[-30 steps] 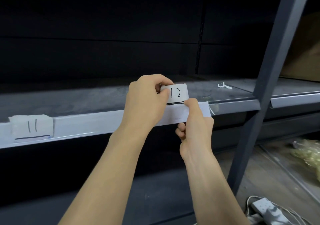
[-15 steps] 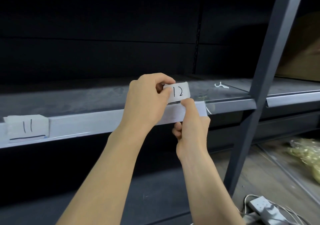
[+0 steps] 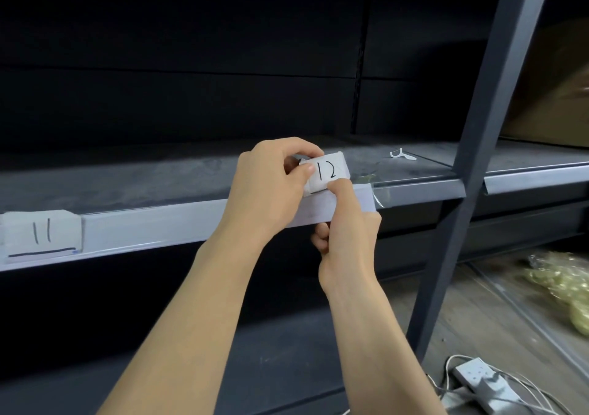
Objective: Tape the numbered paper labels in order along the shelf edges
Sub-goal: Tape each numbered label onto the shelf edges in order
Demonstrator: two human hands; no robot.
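A white paper label marked 12 [image 3: 330,172] sits at the top of the pale shelf edge strip [image 3: 153,226]. My left hand [image 3: 271,188] pinches its left end between thumb and fingers. My right hand [image 3: 347,223] presses its index fingertip on the label's lower right part, with the other fingers curled below the strip. A label marked 11 [image 3: 41,234] is stuck on the same strip at the far left. Clear tape on label 12 is hard to make out.
A grey upright post [image 3: 478,146] stands right of the hands. A small white plastic piece [image 3: 402,154] lies on the shelf top. On the floor at lower right are a power strip with cables [image 3: 478,379] and yellowish plastic wrap [image 3: 561,284].
Both hands stay at label 12. My right index fingertip has slid slightly left along the label's bottom edge; the view has shifted a little to the right.
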